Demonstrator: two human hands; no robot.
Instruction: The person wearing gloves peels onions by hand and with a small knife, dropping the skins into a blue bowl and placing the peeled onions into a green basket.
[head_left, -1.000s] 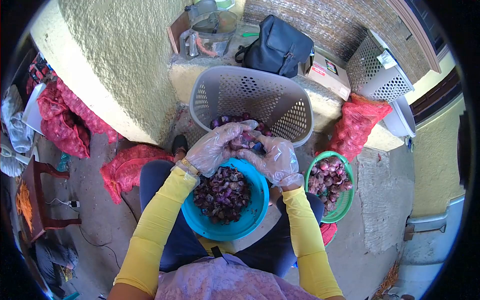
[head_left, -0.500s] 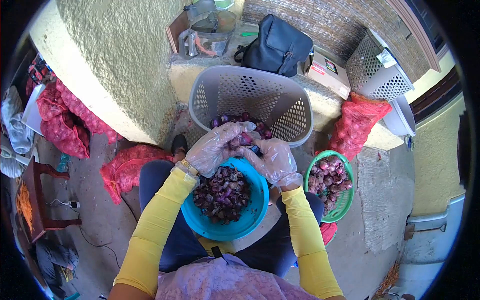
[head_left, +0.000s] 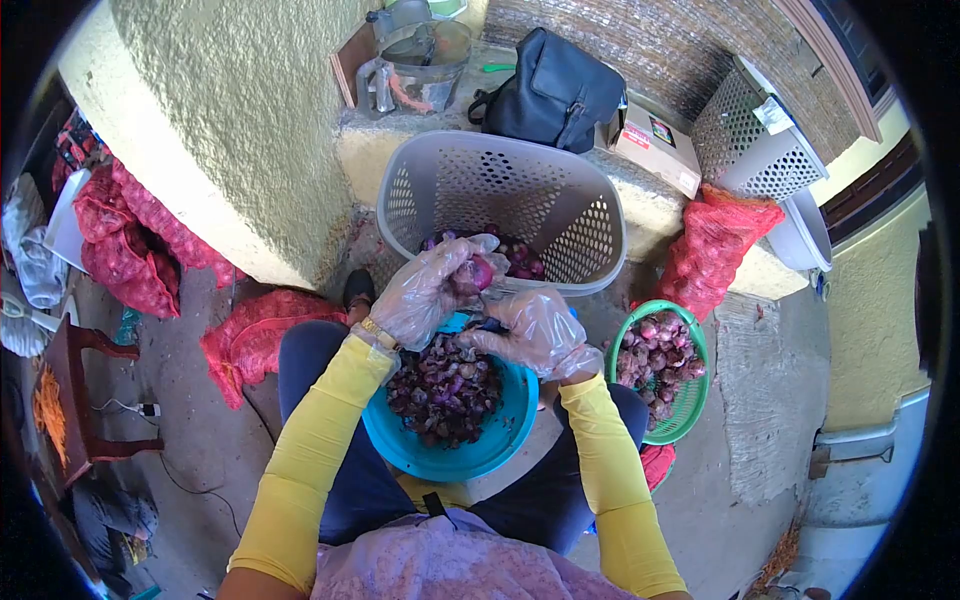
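My left hand (head_left: 428, 292), in a clear plastic glove, is closed around a red onion (head_left: 473, 275) above the near rim of the grey basket. My gloved right hand (head_left: 537, 332) is lower and to the right, apart from the onion. Its fingers are closed on a small dark tool (head_left: 491, 325), mostly hidden, whose kind I cannot make out. Beneath both hands, a blue basin (head_left: 512, 425) between my knees holds a heap of purple onion skins and trimmings (head_left: 445, 390). Several red onions (head_left: 525, 262) lie in the bottom of the grey perforated basket (head_left: 500, 180).
A green basket (head_left: 697, 400) of onions stands by my right knee. Red mesh sacks (head_left: 715, 250) sit behind it, with another sack (head_left: 265, 335) to my left. A black backpack (head_left: 565, 90) and a cardboard box (head_left: 655, 148) rest on the ledge. A cable (head_left: 190, 488) crosses the floor.
My hands were together at the onion and have drawn apart. The right hand moved down and slightly toward me, while the left turned so that the onion shows.
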